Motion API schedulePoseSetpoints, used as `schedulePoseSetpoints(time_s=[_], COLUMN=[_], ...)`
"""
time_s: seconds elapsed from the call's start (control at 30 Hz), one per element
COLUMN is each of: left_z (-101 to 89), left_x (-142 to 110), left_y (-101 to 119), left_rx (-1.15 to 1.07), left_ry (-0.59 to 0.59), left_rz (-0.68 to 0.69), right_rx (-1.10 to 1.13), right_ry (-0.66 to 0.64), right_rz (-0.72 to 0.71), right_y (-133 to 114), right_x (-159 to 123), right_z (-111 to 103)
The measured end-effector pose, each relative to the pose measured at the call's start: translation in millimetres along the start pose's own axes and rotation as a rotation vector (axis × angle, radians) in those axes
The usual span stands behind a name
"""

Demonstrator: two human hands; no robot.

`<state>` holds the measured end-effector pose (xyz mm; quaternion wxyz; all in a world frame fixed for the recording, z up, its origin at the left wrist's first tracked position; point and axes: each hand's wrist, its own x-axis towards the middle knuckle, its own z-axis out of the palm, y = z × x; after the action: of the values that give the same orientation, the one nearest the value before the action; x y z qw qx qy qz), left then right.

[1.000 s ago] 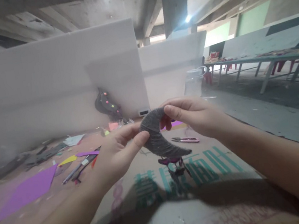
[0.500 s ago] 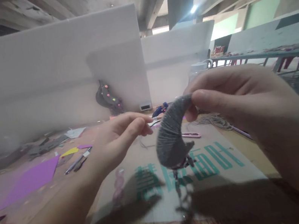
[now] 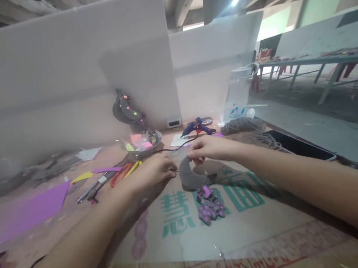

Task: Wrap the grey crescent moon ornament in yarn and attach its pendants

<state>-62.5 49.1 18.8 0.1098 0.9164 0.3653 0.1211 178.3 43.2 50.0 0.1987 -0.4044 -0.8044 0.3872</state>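
A grey crescent wound with yarn (image 3: 191, 175) lies low over the printed sheet (image 3: 191, 246), or on it. My right hand (image 3: 210, 148) pinches its upper tip between thumb and fingers. From its lower end trails a bunch of small purple and grey pieces (image 3: 211, 206), resting on the sheet's green lettering. Just left of the crescent is my left hand (image 3: 161, 170), apart from it, fingers curled and closed together. Whatever its fingertips may hold is too small to make out.
Behind my hands are a blue glue gun (image 3: 196, 127), a bowl of bits (image 3: 143, 144) and a small display box (image 3: 174, 122). Grey yarn (image 3: 243, 128), a phone (image 3: 299, 146) and a clear jug (image 3: 236, 94) are at right. Pliers (image 3: 125, 172) and purple foam (image 3: 37, 212) lie left.
My left hand let go of the crescent and moved beside it. My right hand raised the crescent close to me, then lowered it away to the sheet, the purple pieces now spread below.
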Motion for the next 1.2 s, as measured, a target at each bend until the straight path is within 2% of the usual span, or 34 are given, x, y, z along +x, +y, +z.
schedulePoseSetpoints(time_s=[0.13,0.37,0.47,0.57,0.67,0.7,0.8,0.9,1.03,1.2], left_z=[1.1,3.6,4.6,-0.4,-9.5,-12.3,-18.0,-21.0,-28.0,-45.0], left_x=[-0.3,-1.6,-1.3,-1.5,-1.8,-2.1,-4.1,-6.6,-8.6,-13.9], left_y=[-10.3,-14.5,-9.4,2.0,20.2,26.9,44.1,53.4,56.7,47.9], left_rx=[-0.02,0.01,0.018,-0.006,-0.1,-0.238,-0.455,-0.527,-0.469,-0.2], left_ry=[0.002,0.044,0.123,0.21,0.222,0.236,0.291,0.322,0.311,0.322], left_rz=[-0.029,-0.075,-0.135,-0.203,-0.201,-0.195,-0.149,-0.105,-0.145,-0.393], right_rx=[-0.087,-0.341,-0.452,-0.501,-0.433,-0.389,-0.262,-0.193,-0.224,-0.201], right_ry=[0.037,-0.024,0.077,0.187,0.256,0.264,0.219,0.144,0.114,0.202], right_rz=[0.078,0.159,0.134,0.051,-0.09,-0.125,-0.216,-0.229,-0.116,-0.126], right_y=[15.0,22.9,19.8,6.3,-9.2,-13.2,-21.1,-27.6,-37.0,-38.2], right_x=[3.5,2.4,2.4,-1.6,-7.9,-9.9,-14.3,-18.2,-24.1,-27.1], right_z=[-6.5,-13.0,-16.4,-19.4,-16.4,-13.8,-3.6,3.3,-3.3,-28.8])
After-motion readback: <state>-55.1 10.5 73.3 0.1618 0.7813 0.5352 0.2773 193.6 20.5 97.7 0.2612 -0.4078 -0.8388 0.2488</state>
